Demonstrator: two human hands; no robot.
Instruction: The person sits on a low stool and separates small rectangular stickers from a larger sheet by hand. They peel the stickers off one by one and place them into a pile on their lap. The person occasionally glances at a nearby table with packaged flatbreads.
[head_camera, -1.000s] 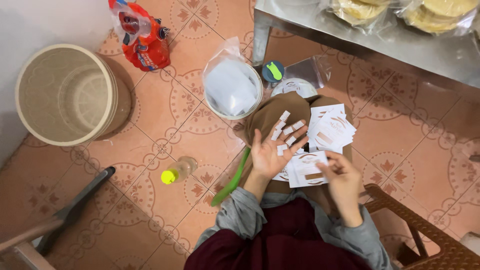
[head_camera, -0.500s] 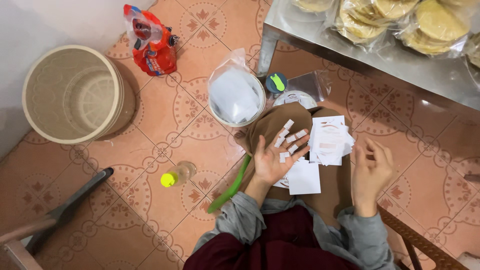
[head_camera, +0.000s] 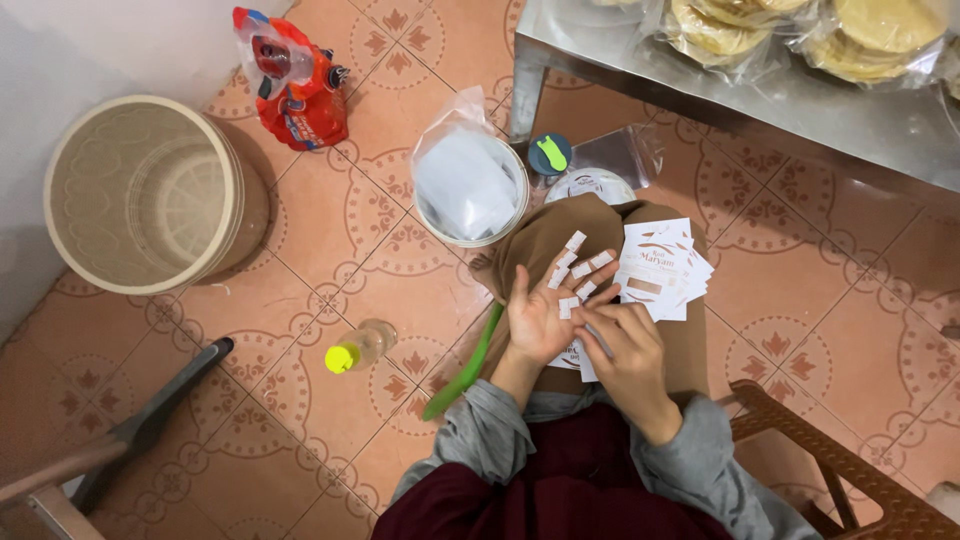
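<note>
My left hand (head_camera: 545, 310) is held flat, palm up, fingers spread, over my brown-clad lap. Several short strips of white tape (head_camera: 575, 268) stick to its fingertips. My right hand (head_camera: 625, 350) lies beside it, its fingertips at the left hand's lower fingers, pinching at one tape strip. A fanned stack of white printed labels (head_camera: 662, 268) rests on my lap just right of the left hand, and another white sheet shows partly under both hands.
A white bowl lined with a plastic bag (head_camera: 470, 190) stands ahead of my knees. A beige bucket (head_camera: 150, 195), a red refill pouch (head_camera: 295, 85), a small yellow-capped bottle (head_camera: 358, 348), a green strip (head_camera: 465, 365), a steel table (head_camera: 720, 95) with bagged flatbreads, and a brown chair arm (head_camera: 830, 465) surround me.
My right hand moved from the right side of my lap in to the left hand's fingers. The left hand stayed palm up with the tape strips on it.
</note>
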